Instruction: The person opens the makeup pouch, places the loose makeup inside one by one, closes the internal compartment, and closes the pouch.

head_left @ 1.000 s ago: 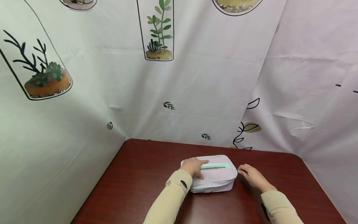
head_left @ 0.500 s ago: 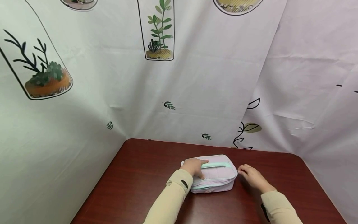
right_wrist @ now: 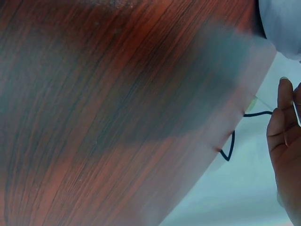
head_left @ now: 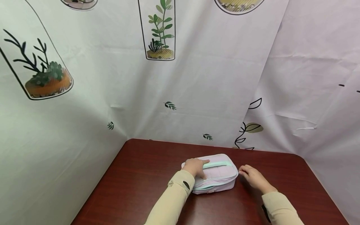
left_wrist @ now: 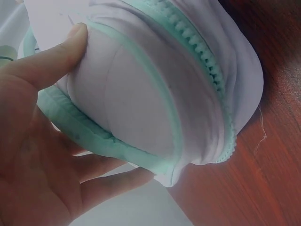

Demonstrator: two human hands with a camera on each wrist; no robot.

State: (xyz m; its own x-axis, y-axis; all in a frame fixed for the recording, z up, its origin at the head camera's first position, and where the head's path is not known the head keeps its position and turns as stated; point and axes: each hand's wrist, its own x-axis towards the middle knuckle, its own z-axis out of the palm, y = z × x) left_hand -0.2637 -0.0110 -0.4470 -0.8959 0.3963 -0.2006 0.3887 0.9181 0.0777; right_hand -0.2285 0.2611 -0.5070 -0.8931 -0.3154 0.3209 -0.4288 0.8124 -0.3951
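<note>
A pale pink zippered pouch (head_left: 220, 172) with mint green trim lies on the dark red wooden table (head_left: 146, 178). My left hand (head_left: 194, 167) grips its left end. In the left wrist view, the thumb presses on the quilted top and the fingers pass under the mint carry handle (left_wrist: 101, 141). The mint zipper (left_wrist: 202, 56) curves along the pouch's side. My right hand (head_left: 254, 178) is at the right end of the pouch, its fingers curled and fingertips right at the corner. I cannot tell whether they pinch anything. In the right wrist view, the right hand (right_wrist: 287, 146) shows only partly.
A white cloth (head_left: 197, 87) printed with plants in glass jars hangs behind the table and down its left side. The table's far edge (head_left: 180, 143) runs close behind the pouch. Beige sleeves (head_left: 171, 200) cover both forearms.
The pouch has turned slightly, its right end shifting a little toward the back, with the left hand still on it. The right hand has barely moved.
</note>
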